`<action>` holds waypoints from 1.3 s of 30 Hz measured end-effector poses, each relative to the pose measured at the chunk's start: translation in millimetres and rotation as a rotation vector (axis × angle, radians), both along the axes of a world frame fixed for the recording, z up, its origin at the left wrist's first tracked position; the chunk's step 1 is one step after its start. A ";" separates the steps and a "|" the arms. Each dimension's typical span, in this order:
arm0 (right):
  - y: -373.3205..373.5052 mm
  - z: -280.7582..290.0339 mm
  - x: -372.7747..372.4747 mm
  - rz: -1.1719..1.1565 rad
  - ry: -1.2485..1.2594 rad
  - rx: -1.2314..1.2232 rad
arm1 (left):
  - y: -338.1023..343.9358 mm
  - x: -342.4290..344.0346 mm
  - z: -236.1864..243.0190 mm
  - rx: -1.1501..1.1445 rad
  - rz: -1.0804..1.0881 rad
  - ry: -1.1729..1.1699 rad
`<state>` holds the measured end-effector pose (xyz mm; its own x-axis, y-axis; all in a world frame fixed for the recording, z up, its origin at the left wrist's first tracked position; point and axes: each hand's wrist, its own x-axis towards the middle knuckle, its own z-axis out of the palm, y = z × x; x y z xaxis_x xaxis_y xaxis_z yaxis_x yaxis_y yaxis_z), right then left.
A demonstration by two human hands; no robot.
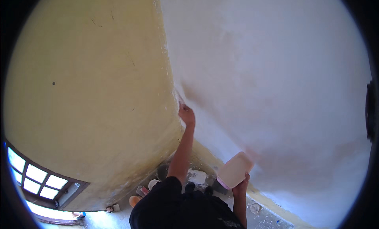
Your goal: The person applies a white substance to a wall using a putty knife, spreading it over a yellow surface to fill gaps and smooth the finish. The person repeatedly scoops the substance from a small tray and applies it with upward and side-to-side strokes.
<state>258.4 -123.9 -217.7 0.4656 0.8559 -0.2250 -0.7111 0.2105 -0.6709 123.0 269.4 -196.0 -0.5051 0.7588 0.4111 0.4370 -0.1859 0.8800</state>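
Note:
My left hand is raised at the corner where the two walls meet. Its fingers are closed on a thin, flat scraper, whose blade lies along the corner against the white wall. Lower on the right, my right hand grips a pale pink rectangular tub by its near edge. The tub is tilted close to the white wall, and what is inside it is hard to make out. Damp-looking, darker patches mark the white coating. The left wall is yellow, with white smears along its corner edge.
On the floor by the corner are a dark bucket, a white spattered slab, an orange round thing and a clear crumpled item. A paned window is at the lower left. White splashes dot the floor.

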 end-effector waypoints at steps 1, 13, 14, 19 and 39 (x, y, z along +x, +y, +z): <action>-1.2 1.0 1.2 -0.014 0.029 -0.013 | 2.5 24.1 -0.7 0.080 -0.088 -0.093; 6.5 5.2 -10.1 -0.091 0.021 -0.014 | -90.6 0.7 -121.1 -0.330 -0.297 0.067; 7.5 6.0 -10.4 -0.081 -0.007 -0.019 | -64.4 -8.4 -129.9 -0.286 -0.218 0.062; 8.6 8.0 -14.7 -0.117 0.093 -0.019 | 71.7 -44.1 -124.5 -0.543 -0.219 -0.747; 21.3 14.8 -15.5 -0.040 0.062 -0.001 | -134.0 39.0 91.0 0.273 -0.542 -0.061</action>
